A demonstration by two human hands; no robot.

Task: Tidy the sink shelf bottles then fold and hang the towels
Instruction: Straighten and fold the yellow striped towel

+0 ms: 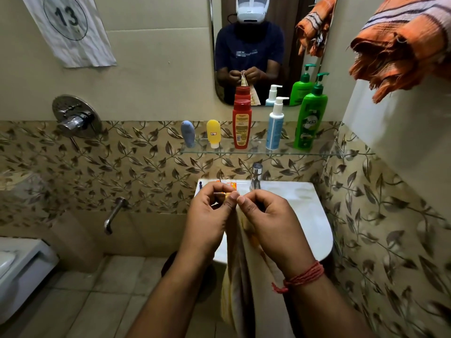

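Item: pale towel (240, 272), both top corners pinched together by left hand (209, 211) and right hand (266, 215); we should match edges before folding

"13" stands on the wall sheet (68, 28); "Vatika" on the green bottle (311, 120).

Five bottles stand in a row on the glass shelf (317, 152): from left to right a small tube (188, 133), a second tube (213, 133), a flat-capped bottle (241, 124), a pump bottle (275, 126) and a taller pump bottle (310, 113), with the mirror (258, 50) behind them at 12 o'clock. The basin (307, 211) and its tap (256, 175) lie below the shelf. Before the basin, the left hand (210, 213) and right hand (271, 215) meet at the top edge of a towel (241, 276) hanging toward 6 o'clock; a second towel (400, 50) hangs at 2 o'clock, the wall valve (75, 117) at 10 o'clock.
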